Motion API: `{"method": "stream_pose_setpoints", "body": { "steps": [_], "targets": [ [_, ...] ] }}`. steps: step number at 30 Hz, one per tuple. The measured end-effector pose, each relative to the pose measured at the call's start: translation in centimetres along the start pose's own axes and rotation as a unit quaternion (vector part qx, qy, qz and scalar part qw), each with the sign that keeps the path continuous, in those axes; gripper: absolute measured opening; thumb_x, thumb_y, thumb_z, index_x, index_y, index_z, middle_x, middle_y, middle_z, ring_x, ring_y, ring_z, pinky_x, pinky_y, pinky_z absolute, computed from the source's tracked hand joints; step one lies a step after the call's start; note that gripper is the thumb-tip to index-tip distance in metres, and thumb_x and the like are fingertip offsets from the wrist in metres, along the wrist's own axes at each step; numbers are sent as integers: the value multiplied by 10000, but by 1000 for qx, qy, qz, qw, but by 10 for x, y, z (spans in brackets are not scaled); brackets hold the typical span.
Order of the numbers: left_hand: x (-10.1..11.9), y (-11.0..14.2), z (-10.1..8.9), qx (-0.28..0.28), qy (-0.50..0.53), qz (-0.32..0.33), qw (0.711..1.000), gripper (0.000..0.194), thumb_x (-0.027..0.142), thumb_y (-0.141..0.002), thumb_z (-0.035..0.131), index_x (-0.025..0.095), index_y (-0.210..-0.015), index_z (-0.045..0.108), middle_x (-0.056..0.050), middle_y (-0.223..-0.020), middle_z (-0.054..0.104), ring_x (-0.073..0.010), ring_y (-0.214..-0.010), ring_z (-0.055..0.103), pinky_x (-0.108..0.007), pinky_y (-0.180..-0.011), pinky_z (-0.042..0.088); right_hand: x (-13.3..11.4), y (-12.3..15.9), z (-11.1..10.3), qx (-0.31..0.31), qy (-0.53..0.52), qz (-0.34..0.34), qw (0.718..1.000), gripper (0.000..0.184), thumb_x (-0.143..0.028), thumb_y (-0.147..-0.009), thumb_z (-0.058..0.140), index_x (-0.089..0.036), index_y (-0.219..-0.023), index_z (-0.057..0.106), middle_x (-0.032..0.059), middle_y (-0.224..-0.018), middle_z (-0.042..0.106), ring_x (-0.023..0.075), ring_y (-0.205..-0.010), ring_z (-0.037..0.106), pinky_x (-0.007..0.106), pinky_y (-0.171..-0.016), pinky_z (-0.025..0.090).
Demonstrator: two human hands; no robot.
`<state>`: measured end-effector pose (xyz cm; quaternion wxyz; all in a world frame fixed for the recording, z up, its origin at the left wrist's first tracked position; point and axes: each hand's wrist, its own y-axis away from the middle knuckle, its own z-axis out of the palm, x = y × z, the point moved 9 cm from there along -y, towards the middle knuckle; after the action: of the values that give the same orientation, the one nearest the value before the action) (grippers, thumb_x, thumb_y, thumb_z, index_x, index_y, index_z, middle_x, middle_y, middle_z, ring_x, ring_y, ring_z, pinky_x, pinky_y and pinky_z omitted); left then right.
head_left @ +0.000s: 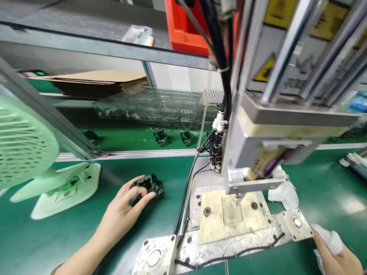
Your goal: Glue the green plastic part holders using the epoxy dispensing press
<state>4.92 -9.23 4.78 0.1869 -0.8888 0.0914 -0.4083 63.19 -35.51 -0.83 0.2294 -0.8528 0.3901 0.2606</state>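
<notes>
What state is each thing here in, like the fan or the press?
Left hand, gripping a dark molded part
Right hand, holding a white cloth
Press head, raised above the pale plate
Cardboard sheets, stacked flat
Clear plastic trays, stacked
Pale green fan, cannot tell if running

We see a glossy, smooth green tabletop (114, 214), a scuffed metal base plate (212, 250), a matt, cream-coloured pad (192, 229), shiny metal rods (286, 49), smooth pale green plastic on the fan (25, 133), glossy clear plastic trays (155, 105) and matt brown cardboard (106, 76).
</notes>
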Motion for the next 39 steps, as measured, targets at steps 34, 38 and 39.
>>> {"method": "stream_pose_setpoints", "body": {
  "steps": [34, 38, 39],
  "targets": [
    [177, 37, 155, -312, 198, -99, 924, 628, 468, -565, 931, 223, -1023, 579, -85, -1074, 725, -326, -1142, 674, -519, -1131, 456, -47, 14, 0, 77, -154, -180, 968, 346, -483, -861, 612, -207, -701, 744, 62, -658, 721, 229, -586, 686, 333, -603, 571],
    [171, 36, 134, -285, 110, -68, 950, 860, 490, -514, 952, 234, -1247, 582, -158, -1364, 621, -416, -1356, 512, -587, -1199, 332, -42, 9, 0, 81, -167, -127, 974, 401, -560, -811, 624, -192, -802, 784, 99, -759, 758, 279, -695, 728, 381, -673, 592],
    [167, 34, 120, -257, 88, -60, 961, 934, 508, -512, 947, 249, -1320, 555, -160, -1444, 563, -424, -1404, 456, -586, -1206, 322, -43, 7, 0, 78, -173, -109, 976, 431, -582, -792, 628, -186, -832, 792, 111, -793, 765, 293, -738, 736, 395, -700, 594]
  ]
}}
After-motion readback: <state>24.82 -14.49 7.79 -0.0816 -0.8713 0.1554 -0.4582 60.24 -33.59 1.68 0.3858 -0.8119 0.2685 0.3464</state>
